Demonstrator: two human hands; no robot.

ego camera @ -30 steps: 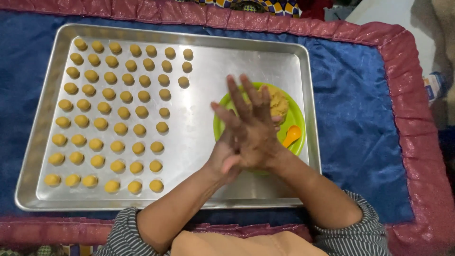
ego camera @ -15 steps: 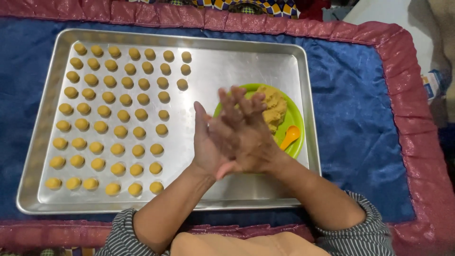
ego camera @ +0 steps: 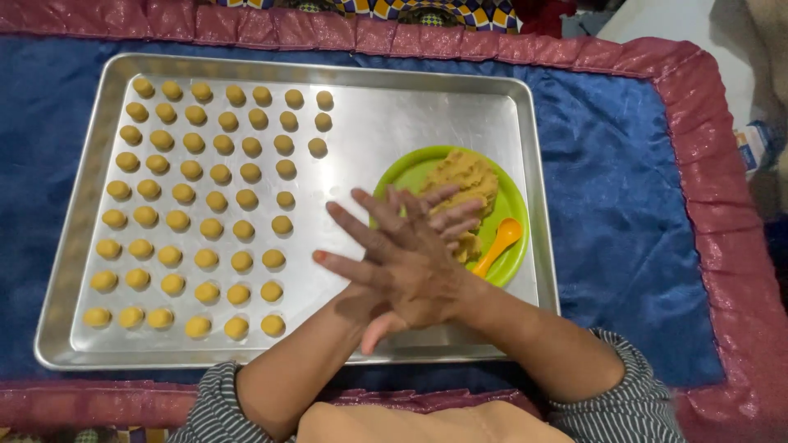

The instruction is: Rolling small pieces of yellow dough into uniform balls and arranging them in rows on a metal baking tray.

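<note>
While palms stay pressed together, right hand has slid back across left hand, rolling continues above tray; dough between them unseen.

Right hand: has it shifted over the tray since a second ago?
Yes. The right hand, palm pressed on the left hand, has slid left across it, away from the green plate, which hasn't moved.

Right hand slid across the left hand, fingers now fanned leftward, palms seemingly pressed together
</note>
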